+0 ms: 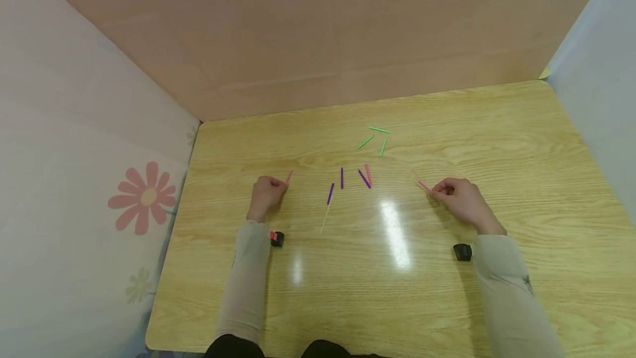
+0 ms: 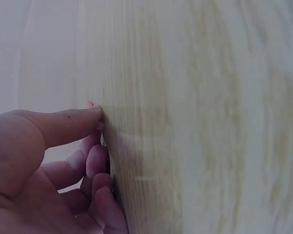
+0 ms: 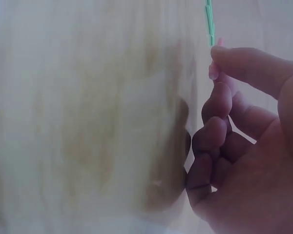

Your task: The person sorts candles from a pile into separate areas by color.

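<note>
At the left of the table, the left hand [image 1: 266, 195] pinches a short pink stick [image 1: 289, 176] between thumb and fingers, low over the wood. In the left wrist view only a pink tip [image 2: 91, 104] shows beyond the thumb of that hand [image 2: 63, 146]. On the right side, the right hand [image 1: 459, 199] pinches another pink stick [image 1: 423, 185], which points up and left. The right wrist view shows the thumb and index finger of this hand [image 3: 249, 126] on the pink stick [image 3: 214, 71], with green sticks [image 3: 209, 22] beyond.
Between the hands lie several purple sticks [image 1: 342, 178], a pink stick [image 1: 367, 173] touching or crossing a purple one [image 1: 364, 179], and a thin pale stick [image 1: 325, 219]. Farther back are three green sticks [image 1: 383, 147]. A tan panel [image 1: 323, 32] stands behind the table [image 1: 348, 303].
</note>
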A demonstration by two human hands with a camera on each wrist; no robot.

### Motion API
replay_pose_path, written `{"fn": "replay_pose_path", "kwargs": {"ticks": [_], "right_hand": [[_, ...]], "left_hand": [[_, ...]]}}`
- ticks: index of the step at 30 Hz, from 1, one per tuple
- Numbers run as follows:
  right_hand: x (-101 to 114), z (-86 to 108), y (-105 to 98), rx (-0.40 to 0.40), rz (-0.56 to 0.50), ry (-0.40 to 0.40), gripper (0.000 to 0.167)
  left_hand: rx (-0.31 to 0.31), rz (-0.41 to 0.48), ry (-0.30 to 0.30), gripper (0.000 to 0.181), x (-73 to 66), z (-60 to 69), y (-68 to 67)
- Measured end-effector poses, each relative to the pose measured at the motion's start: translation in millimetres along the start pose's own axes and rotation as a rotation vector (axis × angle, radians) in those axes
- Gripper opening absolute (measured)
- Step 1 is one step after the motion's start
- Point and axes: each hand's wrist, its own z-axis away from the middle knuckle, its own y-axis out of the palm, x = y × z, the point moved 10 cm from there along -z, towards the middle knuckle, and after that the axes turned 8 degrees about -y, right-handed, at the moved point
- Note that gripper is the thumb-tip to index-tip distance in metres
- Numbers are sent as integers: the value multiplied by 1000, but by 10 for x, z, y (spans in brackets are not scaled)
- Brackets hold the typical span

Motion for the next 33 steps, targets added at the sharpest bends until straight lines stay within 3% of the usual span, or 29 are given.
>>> {"fn": "replay_pose_path", "kwargs": {"ticks": [33], "right_hand": [[-27,29,94,9,4,17,28]], "left_hand": [[0,16,9,30,8,-23,2]]}}
